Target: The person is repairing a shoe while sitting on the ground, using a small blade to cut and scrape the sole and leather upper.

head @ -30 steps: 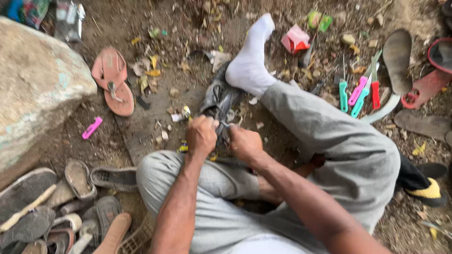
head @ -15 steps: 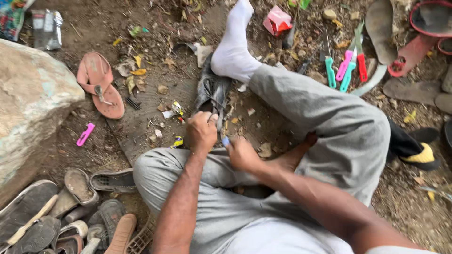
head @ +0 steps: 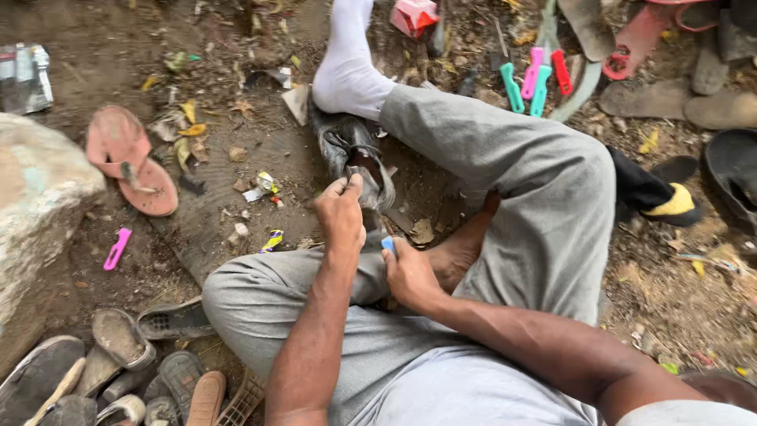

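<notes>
A worn dark leather shoe (head: 353,151) lies on the dirt between my grey-trousered legs, beside my white-socked foot (head: 344,67). My left hand (head: 341,211) pinches the shoe's heel end with thumb and fingers. My right hand (head: 408,272) rests just below it, by my bare foot (head: 461,248), closed around a small blue-tipped tool (head: 388,245) that pokes out above the fist.
A big pale rock (head: 35,201) stands at left. A red sandal (head: 130,162) and a pink tool (head: 117,248) lie on the dirt. A heap of old shoes (head: 118,379) fills the bottom left. Coloured handled tools (head: 535,75) and soles lie top right.
The view has shifted down. My right hand has drawn back from the shoe toward my body with the blue tool. My left hand stays on the shoe's heel.
</notes>
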